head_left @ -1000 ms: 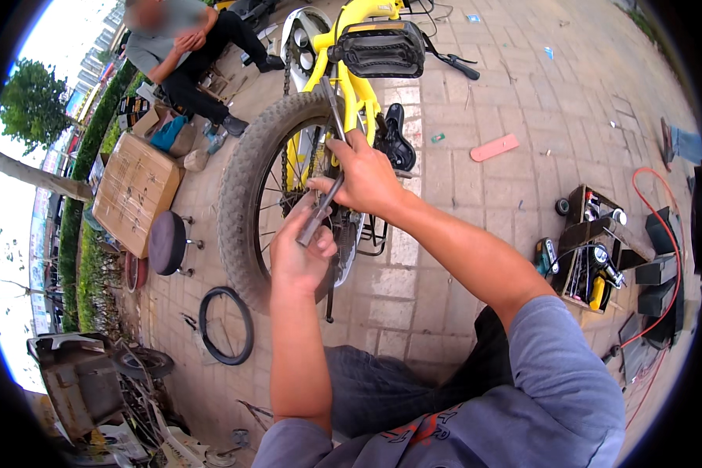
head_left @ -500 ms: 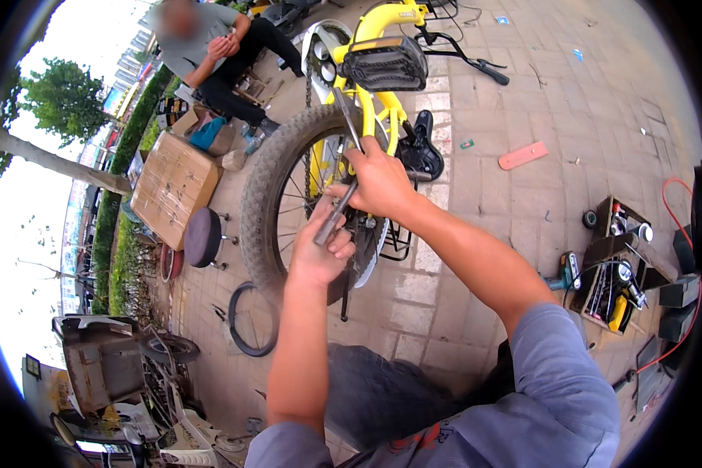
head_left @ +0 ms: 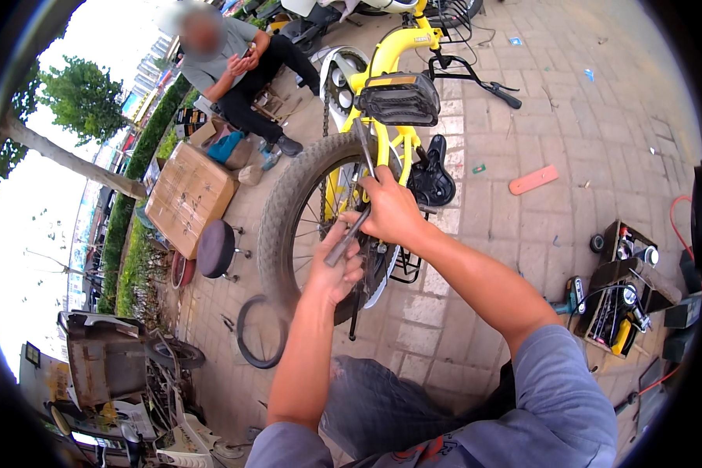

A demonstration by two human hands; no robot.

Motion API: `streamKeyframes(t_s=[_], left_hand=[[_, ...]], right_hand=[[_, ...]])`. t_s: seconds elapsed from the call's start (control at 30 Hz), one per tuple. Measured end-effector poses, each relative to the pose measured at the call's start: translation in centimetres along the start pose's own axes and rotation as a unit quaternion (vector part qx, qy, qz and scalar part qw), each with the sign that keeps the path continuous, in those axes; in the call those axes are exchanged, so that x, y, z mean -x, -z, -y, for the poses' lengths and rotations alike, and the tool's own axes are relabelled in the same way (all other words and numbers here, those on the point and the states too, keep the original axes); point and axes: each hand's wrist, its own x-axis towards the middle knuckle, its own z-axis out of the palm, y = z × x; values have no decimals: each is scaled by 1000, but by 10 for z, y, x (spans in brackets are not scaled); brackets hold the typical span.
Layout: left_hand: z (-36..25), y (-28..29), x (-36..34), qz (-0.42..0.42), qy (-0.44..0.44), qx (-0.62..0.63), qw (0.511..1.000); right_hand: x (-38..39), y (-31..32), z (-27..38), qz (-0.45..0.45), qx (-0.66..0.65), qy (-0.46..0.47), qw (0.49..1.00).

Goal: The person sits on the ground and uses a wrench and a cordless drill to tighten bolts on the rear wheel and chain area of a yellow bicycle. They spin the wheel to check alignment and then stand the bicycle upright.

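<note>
A yellow bicycle (head_left: 402, 45) rests upside down before me, its black saddle (head_left: 433, 175) on the paving. Its fat-tyred wheel (head_left: 279, 210) is nearest my hands, and a black pedal (head_left: 400, 100) juts up above them. My right hand (head_left: 391, 207) is closed around a long grey metal bar (head_left: 364, 144) beside the hub. The bar's thick lower end crosses the palm of my left hand (head_left: 335, 269), whose fingers curl about it while the index finger points toward the hub. The hub is partly hidden behind my hands.
At right stand a toolbox (head_left: 604, 331) and a cordless drill (head_left: 574, 296). A loose tyre (head_left: 261, 331) lies left, near a round stool (head_left: 217, 249) and a cardboard box (head_left: 191, 199). A seated person (head_left: 230, 70) is at the far left. A pink strip (head_left: 533, 180) lies on the paving.
The whole view has shifted, so the scene sits lower and farther right. Both hands keep nearly the same grip on the bar beside the wheel.
</note>
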Motion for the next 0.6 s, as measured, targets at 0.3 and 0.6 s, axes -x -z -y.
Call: streamKeyframes(t_s=[0.3, 0.6], left_hand=[[4, 6, -4, 45, 10, 33, 998], [4, 5, 2, 67, -7, 30, 997]], right_hand=[[0, 0, -4, 3, 10, 13, 1000], [2, 1, -12, -9, -10, 54, 998]])
